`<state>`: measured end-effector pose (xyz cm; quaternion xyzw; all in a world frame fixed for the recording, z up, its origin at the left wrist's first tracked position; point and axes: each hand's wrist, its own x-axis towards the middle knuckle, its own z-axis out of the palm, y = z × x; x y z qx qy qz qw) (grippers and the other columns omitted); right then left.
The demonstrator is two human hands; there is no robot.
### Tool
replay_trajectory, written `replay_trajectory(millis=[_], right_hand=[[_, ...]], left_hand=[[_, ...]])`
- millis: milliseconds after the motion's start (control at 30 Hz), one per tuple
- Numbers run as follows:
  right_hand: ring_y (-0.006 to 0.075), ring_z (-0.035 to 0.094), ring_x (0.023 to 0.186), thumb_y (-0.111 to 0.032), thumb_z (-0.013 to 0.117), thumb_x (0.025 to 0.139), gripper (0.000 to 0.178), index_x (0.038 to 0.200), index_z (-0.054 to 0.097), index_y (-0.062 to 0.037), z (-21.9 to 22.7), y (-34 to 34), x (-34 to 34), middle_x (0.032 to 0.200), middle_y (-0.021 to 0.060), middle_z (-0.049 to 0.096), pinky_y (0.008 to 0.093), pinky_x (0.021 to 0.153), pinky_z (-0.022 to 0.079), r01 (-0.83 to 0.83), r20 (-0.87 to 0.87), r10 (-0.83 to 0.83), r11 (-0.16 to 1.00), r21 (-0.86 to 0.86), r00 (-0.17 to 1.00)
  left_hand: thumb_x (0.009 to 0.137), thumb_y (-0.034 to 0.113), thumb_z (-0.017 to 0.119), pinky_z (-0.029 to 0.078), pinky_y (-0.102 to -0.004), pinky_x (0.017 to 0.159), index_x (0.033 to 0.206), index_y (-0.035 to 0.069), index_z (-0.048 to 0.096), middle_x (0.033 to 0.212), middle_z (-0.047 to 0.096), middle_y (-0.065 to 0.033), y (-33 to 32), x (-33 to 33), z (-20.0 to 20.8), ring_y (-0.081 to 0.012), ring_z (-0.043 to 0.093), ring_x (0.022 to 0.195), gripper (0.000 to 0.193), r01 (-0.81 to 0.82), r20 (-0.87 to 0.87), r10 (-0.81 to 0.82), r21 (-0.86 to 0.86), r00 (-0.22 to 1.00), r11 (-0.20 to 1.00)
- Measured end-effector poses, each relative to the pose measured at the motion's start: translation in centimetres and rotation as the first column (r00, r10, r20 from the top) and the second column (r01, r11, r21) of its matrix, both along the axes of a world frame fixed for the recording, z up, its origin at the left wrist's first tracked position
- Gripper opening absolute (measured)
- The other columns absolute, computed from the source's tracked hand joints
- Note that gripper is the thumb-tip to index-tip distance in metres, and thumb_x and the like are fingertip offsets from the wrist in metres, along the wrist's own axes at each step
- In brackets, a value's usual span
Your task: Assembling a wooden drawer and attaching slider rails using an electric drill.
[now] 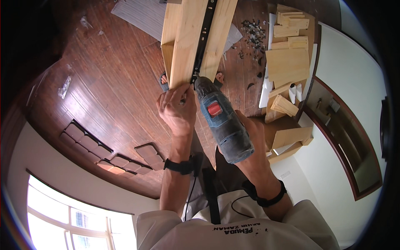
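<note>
Black rail (pixel 203 35) runs along pale wood (pixel 187 39); our right hand (pixel 254 131) clamps fingers round the drill (pixel 227 131), our left hand (pixel 179 112) bunches fingers at the rail's end, grip unclear

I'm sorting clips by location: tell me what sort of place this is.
Probably a room serving as a makeshift woodworking space: the right hand holds a power drill, loose wooden boards lie piled, and small dark pieces are scattered over the plank floor.

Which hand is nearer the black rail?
Left. The left hand is at the near end of the black rail; the right hand is farther back, gripping the drill.
</note>
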<state>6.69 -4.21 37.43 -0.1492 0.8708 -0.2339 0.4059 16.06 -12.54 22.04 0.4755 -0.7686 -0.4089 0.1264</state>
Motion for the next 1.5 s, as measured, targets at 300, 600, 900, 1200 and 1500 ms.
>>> replay_trajectory(millis=[300,600,900,1200,1500], right_hand=[[0.0407,0.058,0.057,-0.007,0.071,0.072,0.022,0.087,0.056,0.0003,-0.1,0.0,-0.1,0.062,0.0187,0.057,0.0376,0.053,0.048,-0.052,-0.055,0.054,0.998,0.039,0.997],[0.0355,0.063,0.06,-0.011,0.077,0.068,0.033,0.095,0.06,0.0002,-0.6,0.5,-1.0,0.07,0.0163,0.063,0.0391,0.055,0.051,-0.134,-0.094,0.136,0.991,0.024,0.986],[0.0415,0.056,0.058,-0.008,0.071,0.072,0.023,0.089,0.057,-0.0011,-0.4,0.2,-1.6,0.064,0.0175,0.056,0.0393,0.051,0.046,-0.151,-0.11,0.149,0.989,-0.006,0.983],[0.0435,0.061,0.069,-0.013,0.07,0.075,0.021,0.091,0.059,-0.0041,0.3,-0.8,-3.2,0.073,0.0208,0.062,0.0413,0.056,0.049,-0.309,-0.125,0.327,0.939,0.149,0.937],[0.0375,0.064,0.07,-0.018,0.07,0.074,0.028,0.1,0.062,-0.0085,3.0,2.9,-6.6,0.08,0.0124,0.066,0.0412,0.059,0.051,-0.328,-0.105,0.322,0.944,-0.046,0.941]], left_hand=[[0.07,0.01,0.077,0.046,-0.0336,0.077,0.083,0.012,0.074,0.068,0.064,-0.0004,-0.1,-0.1,0.1,-0.0193,0.061,0.066,0.013,-0.002,-0.004,0.002,-0.004,1.0,1.0],[0.07,0.012,0.077,0.046,-0.0345,0.078,0.08,0.012,0.074,0.073,0.067,-0.0012,0.1,-0.2,-0.2,-0.0206,0.063,0.069,0.011,-0.014,-0.015,0.015,0.012,1.0,1.0],[0.07,0.014,0.077,0.047,-0.0363,0.078,0.08,0.012,0.073,0.077,0.069,-0.0044,0.2,-0.1,-0.6,-0.0245,0.065,0.073,0.01,-0.016,0.003,0.016,0.007,1.0,1.0],[0.071,0.014,0.077,0.047,-0.0365,0.079,0.081,0.012,0.073,0.078,0.069,-0.0053,-0.2,-0.2,-0.6,-0.025,0.065,0.075,0.011,-0.001,-0.009,0.001,-0.043,1.0,0.999],[0.071,0.017,0.08,0.045,-0.0356,0.077,0.091,0.011,0.072,0.075,0.065,-0.0041,-1.2,0.5,-0.2,-0.0223,0.061,0.07,0.022,0.094,-0.004,-0.095,0.117,0.996,0.989]])
